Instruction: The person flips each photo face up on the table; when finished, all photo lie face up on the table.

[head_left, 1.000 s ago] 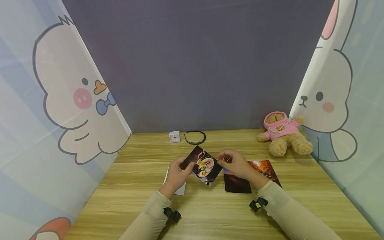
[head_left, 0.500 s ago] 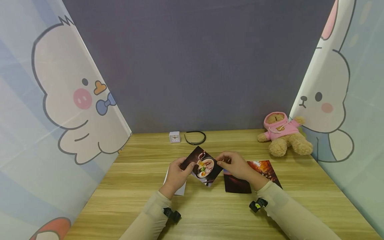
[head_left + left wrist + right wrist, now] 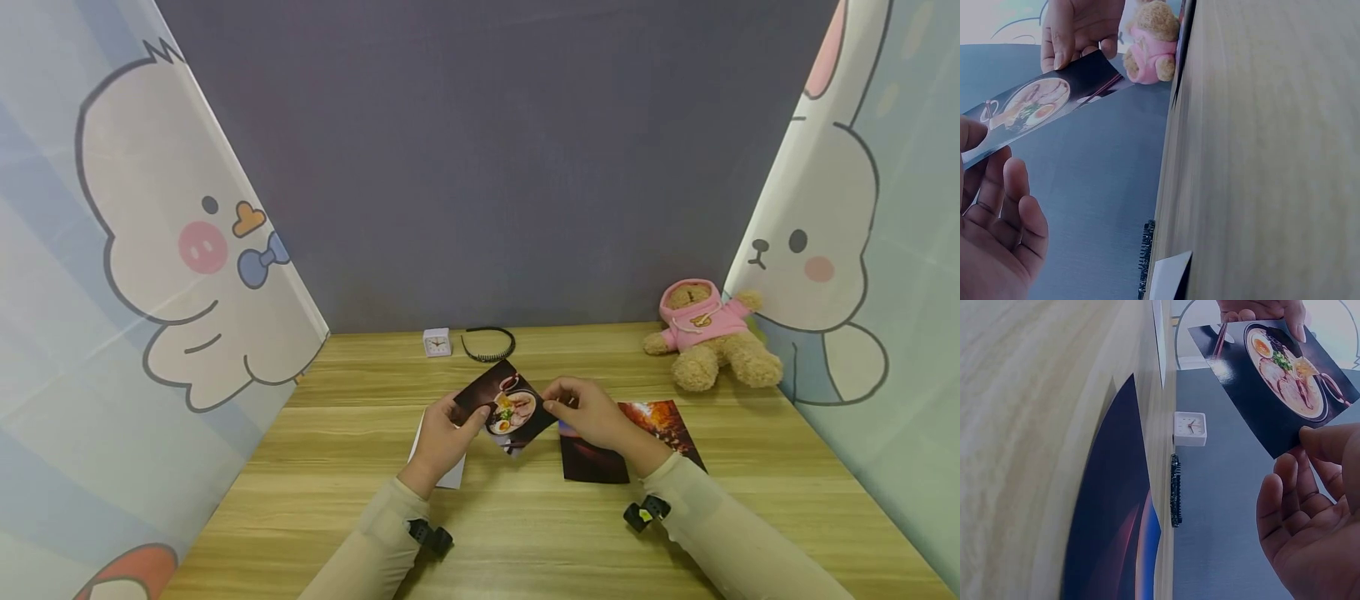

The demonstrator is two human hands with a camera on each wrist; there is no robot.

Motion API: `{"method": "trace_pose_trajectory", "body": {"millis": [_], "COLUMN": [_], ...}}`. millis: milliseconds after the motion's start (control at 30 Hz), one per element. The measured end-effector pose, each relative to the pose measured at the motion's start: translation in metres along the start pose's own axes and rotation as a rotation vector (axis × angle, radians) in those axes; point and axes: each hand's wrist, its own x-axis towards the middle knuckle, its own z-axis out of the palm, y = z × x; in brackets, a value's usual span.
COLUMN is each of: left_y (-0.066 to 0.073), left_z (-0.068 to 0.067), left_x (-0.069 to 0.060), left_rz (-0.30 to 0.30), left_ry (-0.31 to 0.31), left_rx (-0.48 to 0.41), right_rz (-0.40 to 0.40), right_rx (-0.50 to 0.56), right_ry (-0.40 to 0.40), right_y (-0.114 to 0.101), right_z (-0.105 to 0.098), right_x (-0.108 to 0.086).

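Ramen photo (image 3: 519,410) is raised clear of the counter (image 3: 525,542), between its near and far edges, left hand (image 3: 441,437) and right hand (image 3: 592,415) pinching opposite sides; step judged as two-handed handling, next move calling for light, even grips to avoid creasing.

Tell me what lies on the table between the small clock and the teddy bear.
In the head view, the black headband lies between the clock and the teddy bear, closer to the clock. Past it, bare tabletop shows toward the teddy bear.
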Motion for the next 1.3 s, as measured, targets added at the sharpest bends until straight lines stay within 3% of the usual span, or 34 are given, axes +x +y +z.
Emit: {"method": "trace_pose_trajectory", "body": {"millis": [133, 333, 567, 733, 1167, 1300], "left_y": [0.014, 0.037, 0.039, 0.042, 0.044, 0.043], "left_z": [0.002, -0.002, -0.004, -0.003, -0.003, -0.002], "left_x": [-0.002, -0.003, -0.006, -0.008, -0.011, -0.012], "left_rz": [-0.015, 0.018, 0.021, -0.018, -0.079, -0.051], "left_ry": [0.039, 0.015, -0.027, -0.053, -0.195, -0.194], "left_rx": [0.028, 0.015, -0.016, -0.010, 0.020, 0.024], "right_rz": [0.004, 0.005, -0.017, 0.010, 0.041, 0.033], "right_rx": [0.001, 0.027, 0.066, 0.115, 0.179, 0.213], "right_ry": [0.008, 0.014, 0.047, 0.060, 0.077, 0.069], "right_y": [-0.003, -0.006, -0.006, -0.008, -0.017, -0.017], "right_z": [-0.001, -0.002, -0.003, -0.003, 0.000, 0.003], "right_x": [-0.001, -0.003, -0.007, -0.014, -0.030, -0.033]}}
